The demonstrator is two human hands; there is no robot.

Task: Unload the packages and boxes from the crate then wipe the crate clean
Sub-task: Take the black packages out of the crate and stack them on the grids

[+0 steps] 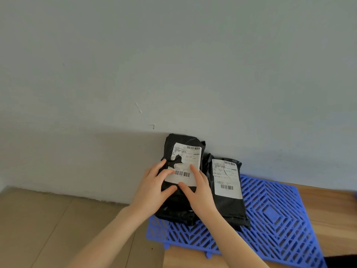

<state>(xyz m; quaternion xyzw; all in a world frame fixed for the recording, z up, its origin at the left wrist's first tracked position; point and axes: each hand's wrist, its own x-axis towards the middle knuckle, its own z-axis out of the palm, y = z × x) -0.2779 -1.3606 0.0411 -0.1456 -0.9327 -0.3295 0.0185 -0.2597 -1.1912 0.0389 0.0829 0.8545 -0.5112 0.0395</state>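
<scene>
Resting flat with straight fingers, left hand [154, 188] and right hand [198, 190] steady a black package [185, 157] under them on a blue mat [270, 213]; a second package [228, 186] leans just right of them. Unloading looks partway done; the crate is out of view, wiping apparently undone.

We locate 2 items on the grid panel [274, 211] against the wall [173, 64]: the left package [191, 157], bearing the left hand [152, 188] and the right hand [199, 192] on its front, touches the right package [228, 178] beside it.

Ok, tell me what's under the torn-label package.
A blue mat lies under the package. The left hand and right hand on it hide whether black plastic below is another package.
</scene>
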